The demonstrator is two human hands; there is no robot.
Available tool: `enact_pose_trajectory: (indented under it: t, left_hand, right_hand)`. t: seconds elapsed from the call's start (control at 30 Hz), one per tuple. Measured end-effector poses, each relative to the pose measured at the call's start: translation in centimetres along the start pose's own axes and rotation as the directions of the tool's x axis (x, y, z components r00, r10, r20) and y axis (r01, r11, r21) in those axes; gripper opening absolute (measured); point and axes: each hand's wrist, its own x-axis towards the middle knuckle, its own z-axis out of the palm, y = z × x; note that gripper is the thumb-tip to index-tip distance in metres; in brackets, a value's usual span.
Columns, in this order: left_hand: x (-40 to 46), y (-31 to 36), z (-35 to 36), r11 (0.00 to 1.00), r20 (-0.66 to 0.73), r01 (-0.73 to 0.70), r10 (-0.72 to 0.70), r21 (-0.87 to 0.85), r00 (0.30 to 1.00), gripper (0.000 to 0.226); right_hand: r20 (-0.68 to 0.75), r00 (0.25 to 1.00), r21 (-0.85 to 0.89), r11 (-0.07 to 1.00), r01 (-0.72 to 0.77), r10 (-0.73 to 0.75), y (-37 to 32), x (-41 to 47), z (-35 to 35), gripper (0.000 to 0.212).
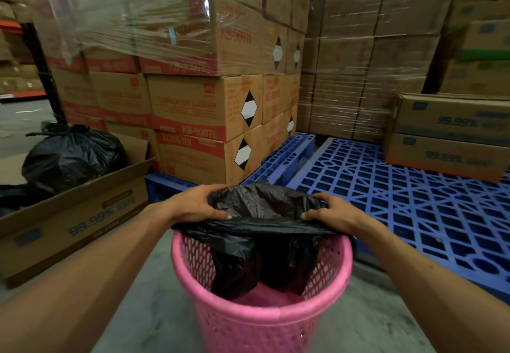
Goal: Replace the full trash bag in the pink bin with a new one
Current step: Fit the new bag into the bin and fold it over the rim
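A pink mesh bin (276,322) stands on the floor right in front of me. A new black trash bag (259,245) hangs into it, its lower part dangling above the pink bottom. My left hand (197,205) grips the bag's top edge at the bin's far left rim. My right hand (331,212) grips the same edge at the far right rim. The edge is stretched between both hands over the far rim. A full, tied black trash bag (71,157) rests in an open cardboard box (82,214) to the left.
Stacked cardboard cartons (198,110), partly shrink-wrapped, rise behind the bin on a blue pallet. A bare blue plastic pallet (414,206) lies on the floor to the right, with two flat cartons (449,134) on its far end. Grey concrete floor surrounds the bin.
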Motion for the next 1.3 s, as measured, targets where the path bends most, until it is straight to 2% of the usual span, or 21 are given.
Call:
enact_pose_trajectory:
  t: [0.17,0.23,0.4,0.5,0.57,0.63,0.7,0.77,0.83,0.93,1.03,1.2,1.27,1.3]
  left_hand:
    - [-2.4,-1.1,-0.4,0.992,0.107,0.065,-0.053,-0.111,0.993,0.092]
    - [-3.8,-1.0,-0.4,0.989,0.147,0.069,-0.049,-0.133,0.988,0.091]
    - [-5.9,-1.3,-0.1,0.996,0.206,0.078,-0.068,-0.043,0.976,0.089]
    - [-7.6,-1.1,0.3,0.997,0.249,0.071,-0.062,-0.029,0.967,0.085]
    - [-8.9,-0.9,0.5,0.999,0.221,0.030,-0.038,0.037,0.975,0.067]
    - [-9.8,-0.8,0.8,0.993,0.182,-0.023,0.001,0.118,0.983,0.051]
    - [-10.8,-0.8,1.3,0.987,0.147,-0.051,0.028,0.155,0.989,0.050]
    - [-11.7,-1.1,1.7,0.985,0.105,-0.058,0.041,0.160,0.994,0.059]
    - [-12.6,-1.4,1.6,0.985,0.070,-0.073,0.062,0.159,0.996,0.067]
    - [-13.7,-2.0,1.0,0.984,0.042,-0.097,0.091,0.153,0.995,0.070]
    - [-14.3,-2.7,1.3,0.975,0.030,-0.172,0.169,0.140,0.985,0.078]
    - [-14.0,-2.5,2.4,0.959,-0.096,-0.261,0.272,0.109,0.958,0.064]
    - [-13.9,-2.5,2.6,0.955,-0.133,-0.282,0.293,0.092,0.947,0.062]
    - [-13.9,-2.7,2.6,0.953,-0.148,-0.295,0.303,0.074,0.941,0.062]
  right_hand:
    - [0.137,0.991,0.052,0.999,-0.004,-0.004,0.5,-2.5,-0.8,0.100]
    - [0.172,0.985,0.022,1.000,0.016,-0.019,0.9,-3.7,-0.8,0.103]
    - [0.223,0.969,-0.014,0.994,0.113,-0.107,0.8,-6.7,-0.7,0.111]
    - [0.178,0.970,-0.081,0.981,0.179,-0.162,0.7,-8.5,-0.5,0.106]
    - [0.119,0.972,-0.261,0.938,0.228,-0.203,1.0,-9.9,0.0,0.094]
    - [0.009,0.949,-0.454,0.844,0.284,-0.315,1.4,-11.1,0.4,0.074]
    - [-0.099,0.884,-0.658,0.697,0.285,-0.456,1.6,-12.0,0.4,0.069]
    - [-0.116,0.817,-0.764,0.577,0.290,-0.565,2.2,-12.5,0.6,0.077]
    - [-0.113,0.769,-0.762,0.552,0.340,-0.629,2.9,-12.9,0.9,0.077]
    - [-0.147,0.649,-0.770,0.499,0.398,-0.746,3.2,-14.1,1.2,0.060]
    - [-0.160,0.583,-0.800,0.451,0.395,-0.796,3.7,-15.3,1.5,0.050]
    - [-0.163,0.574,-0.857,0.403,0.320,-0.803,3.7,-16.4,1.2,0.041]
    - [-0.157,0.596,-0.814,0.445,0.373,-0.787,3.6,-16.4,1.1,0.046]
    - [-0.154,0.633,-0.749,0.507,0.426,-0.759,3.4,-16.5,1.1,0.046]
